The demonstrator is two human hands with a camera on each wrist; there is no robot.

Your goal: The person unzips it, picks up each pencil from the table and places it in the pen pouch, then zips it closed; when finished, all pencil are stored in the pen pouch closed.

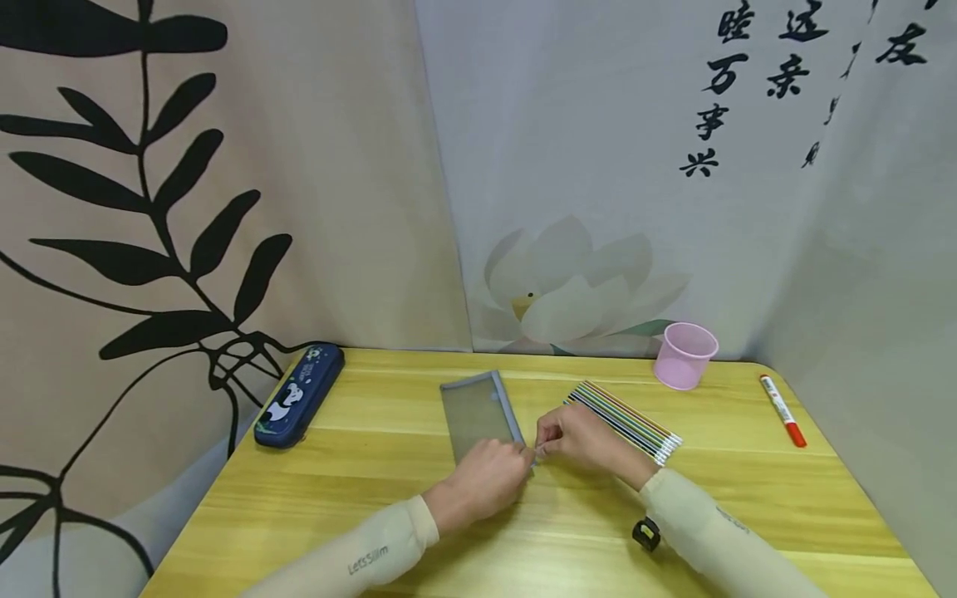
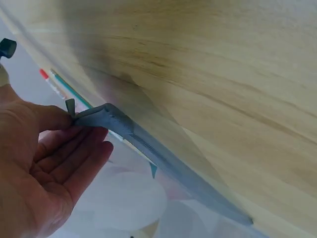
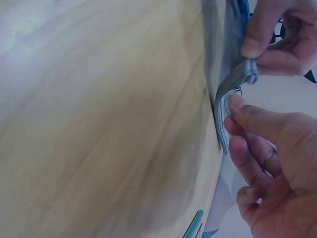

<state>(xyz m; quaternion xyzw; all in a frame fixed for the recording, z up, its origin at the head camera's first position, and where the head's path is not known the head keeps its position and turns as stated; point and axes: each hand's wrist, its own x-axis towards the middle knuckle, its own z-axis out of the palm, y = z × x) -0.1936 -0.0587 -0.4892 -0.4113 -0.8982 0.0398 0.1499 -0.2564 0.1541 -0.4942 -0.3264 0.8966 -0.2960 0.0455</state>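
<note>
A flat, see-through mesh zip pouch (image 1: 474,415) with grey edging lies on the table between my hands. My left hand (image 1: 489,472) pinches its near right corner; in the left wrist view the grey edging (image 2: 168,161) runs away from those fingertips. Close beside it, my right hand (image 1: 586,438) pinches the small zip pull at the end of the zip (image 3: 221,111), thumb against forefinger. The right wrist view shows both hands close together at this corner, which is bent up between them. Part of the pouch's near edge is hidden behind my left hand.
A row of several coloured pencils (image 1: 628,422) lies just beyond my right hand. Farther back stands a pink cup (image 1: 685,357), with a red-capped marker (image 1: 782,411) to its right. A dark blue panda pencil case (image 1: 299,397) lies at the table's left edge.
</note>
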